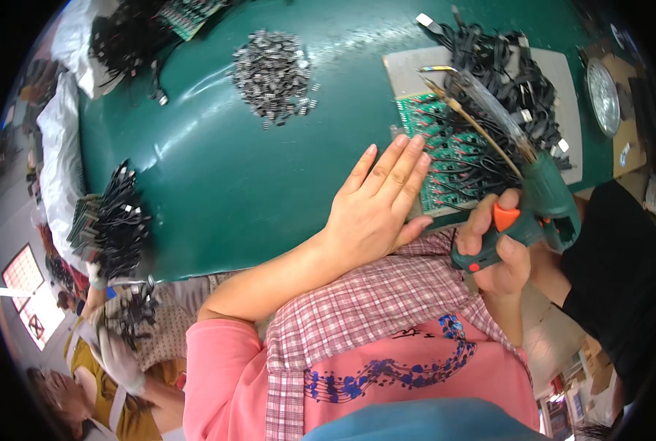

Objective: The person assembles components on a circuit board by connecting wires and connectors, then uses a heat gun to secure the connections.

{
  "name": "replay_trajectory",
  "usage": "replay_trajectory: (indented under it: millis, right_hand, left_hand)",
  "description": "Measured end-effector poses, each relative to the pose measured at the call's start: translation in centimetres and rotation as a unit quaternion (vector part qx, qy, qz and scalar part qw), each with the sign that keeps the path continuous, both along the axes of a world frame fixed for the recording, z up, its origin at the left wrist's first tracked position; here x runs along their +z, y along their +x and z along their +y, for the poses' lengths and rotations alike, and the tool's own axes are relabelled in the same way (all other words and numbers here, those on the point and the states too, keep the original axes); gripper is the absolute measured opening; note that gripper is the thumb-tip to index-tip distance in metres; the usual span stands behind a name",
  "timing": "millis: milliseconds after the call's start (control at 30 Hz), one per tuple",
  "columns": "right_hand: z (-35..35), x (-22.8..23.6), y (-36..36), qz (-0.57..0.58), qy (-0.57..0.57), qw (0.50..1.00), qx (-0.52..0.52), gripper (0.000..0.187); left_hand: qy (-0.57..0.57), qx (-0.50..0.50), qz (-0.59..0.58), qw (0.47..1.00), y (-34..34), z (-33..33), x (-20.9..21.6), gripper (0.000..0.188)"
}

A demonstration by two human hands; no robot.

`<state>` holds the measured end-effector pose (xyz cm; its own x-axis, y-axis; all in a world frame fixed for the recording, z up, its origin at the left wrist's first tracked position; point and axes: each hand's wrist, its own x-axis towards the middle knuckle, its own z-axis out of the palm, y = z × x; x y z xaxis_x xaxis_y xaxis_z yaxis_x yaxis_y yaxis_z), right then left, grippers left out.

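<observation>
My right hand (498, 253) is wrapped round the handle of a green soldering gun (552, 195) with an orange trigger. Its long tip and a thin feed tube beside it point up and to the left, above a panel of green circuit boards (438, 173). Black cables (475, 158) run off the panel's right side, with small red spots near their ends. My left hand (378, 202) lies flat, fingers stretched, its fingertips at the panel's left edge. It holds nothing. Under the panel is a grey board (569, 110).
A heap of small metal connectors (273, 77) sits on the green table (217, 213). Coiled black USB cables (500, 66) cover the grey board's far part. More boards with cables (118, 220) lie at the left, near a gloved co-worker (118, 360). A round metal dish (602, 95) stands far right.
</observation>
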<state>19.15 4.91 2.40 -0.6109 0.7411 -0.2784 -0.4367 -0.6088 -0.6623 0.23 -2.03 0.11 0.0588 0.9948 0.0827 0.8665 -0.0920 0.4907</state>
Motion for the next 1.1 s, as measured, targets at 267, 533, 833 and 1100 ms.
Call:
replay_trajectory:
  millis: [267,533,833,1100]
  right_hand:
    - [-0.4,-0.4,-0.4,0.007,0.002,1.000,-0.007,0.046]
    - [-0.5,-0.4,-0.8,-0.006,0.023,0.999,0.037,0.048]
    - [-0.4,1.8,-5.2,-0.198,0.121,0.973,0.008,0.036]
    - [-0.6,1.0,-5.0,-0.251,0.149,0.956,0.027,0.022]
  left_hand:
    - [0.171,0.139,0.209,0.953,-9.1,1.7,-1.2,0.024]
    - [0.168,0.090,0.164,0.968,-11.0,2.8,0.2,0.016]
    - [-0.171,0.255,-0.641,0.704,-1.8,0.4,4.2,0.011]
    - [-0.029,0.175,-0.499,0.848,-0.9,0.2,2.8,0.012]
